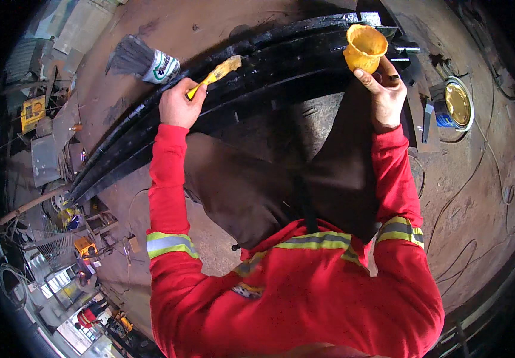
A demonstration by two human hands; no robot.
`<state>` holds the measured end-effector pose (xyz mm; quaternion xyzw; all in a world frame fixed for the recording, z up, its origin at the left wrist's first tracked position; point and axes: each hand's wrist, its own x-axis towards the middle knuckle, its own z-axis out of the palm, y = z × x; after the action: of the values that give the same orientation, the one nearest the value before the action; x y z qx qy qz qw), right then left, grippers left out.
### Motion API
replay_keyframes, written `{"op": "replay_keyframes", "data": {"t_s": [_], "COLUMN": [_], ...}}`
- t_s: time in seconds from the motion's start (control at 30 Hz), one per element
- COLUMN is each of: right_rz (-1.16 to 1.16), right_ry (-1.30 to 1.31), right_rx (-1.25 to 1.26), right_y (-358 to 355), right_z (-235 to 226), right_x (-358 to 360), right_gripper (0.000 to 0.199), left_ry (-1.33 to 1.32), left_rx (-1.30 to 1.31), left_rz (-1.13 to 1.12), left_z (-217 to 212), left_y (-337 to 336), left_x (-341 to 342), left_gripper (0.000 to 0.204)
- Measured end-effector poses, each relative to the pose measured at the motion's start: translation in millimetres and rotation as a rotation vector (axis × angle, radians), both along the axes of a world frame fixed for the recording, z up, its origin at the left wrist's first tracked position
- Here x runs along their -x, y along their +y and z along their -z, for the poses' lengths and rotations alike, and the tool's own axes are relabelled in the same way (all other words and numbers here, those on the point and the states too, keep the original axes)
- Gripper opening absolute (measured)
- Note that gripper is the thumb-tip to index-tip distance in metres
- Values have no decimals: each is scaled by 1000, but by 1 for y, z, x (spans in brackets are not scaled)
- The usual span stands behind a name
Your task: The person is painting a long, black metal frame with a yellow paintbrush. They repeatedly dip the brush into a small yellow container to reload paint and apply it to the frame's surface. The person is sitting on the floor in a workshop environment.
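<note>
My left hand (178, 102) is closed around the yellow handle of what looks like a small paintbrush (217, 73). Its pale, yellow-smeared head points right, over a long black metal beam (251, 71). My right hand (383, 95) grips a yellow-coated cup (364, 55) from below and the side, holding it upright above the beam's right part. Yellow also coats the cup's inside; how full it is I cannot tell. Thumb and fingers press against the cup's lower wall. Brush and cup are well apart.
Beyond the beam, left, lies a bundle of thin grey rods (131, 56) in a white-and-green container (162, 67). A blue bucket (445, 119) with yellow inside stands at right, near cables (487, 143). Scrap metal and yellow equipment (32, 113) crowd the left. Another person (87, 319) is far off, lower left.
</note>
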<state>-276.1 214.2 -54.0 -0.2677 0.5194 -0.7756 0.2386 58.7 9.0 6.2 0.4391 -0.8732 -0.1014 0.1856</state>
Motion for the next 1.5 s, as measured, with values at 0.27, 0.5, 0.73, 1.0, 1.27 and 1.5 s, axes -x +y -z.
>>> {"op": "replay_keyframes", "data": {"t_s": [0.27, 0.5, 0.73, 1.0, 1.27, 1.5], "right_rz": [-7, -6, 12, 10, 13, -7], "right_ry": [-43, -6, 36, 23, 74, 57], "right_rx": [20, -12, -27, -39, -74, -15], "right_y": [0, -3, -3, -2, -2, -2], "right_z": [2, 1, 0, -3, 4, 1], "right_x": [0, 0, -1, -1, 2, 3], "right_gripper": [64, 62, 63, 62, 63, 63], "left_ry": [158, 131, -150, -199, -175, -88], "left_rx": [-273, -175, 34, 227, 176, 216], "left_rz": [-119, -82, 1, 21, 57, -1], "left_z": [32, 20, 2, 16, 32, 38], "left_y": [1, 10, 28, 29, 37, 46], "left_x": [0, -5, 1, 19, 26, 40], "left_gripper": [26, 25, 19, 18, 20, 20]}}
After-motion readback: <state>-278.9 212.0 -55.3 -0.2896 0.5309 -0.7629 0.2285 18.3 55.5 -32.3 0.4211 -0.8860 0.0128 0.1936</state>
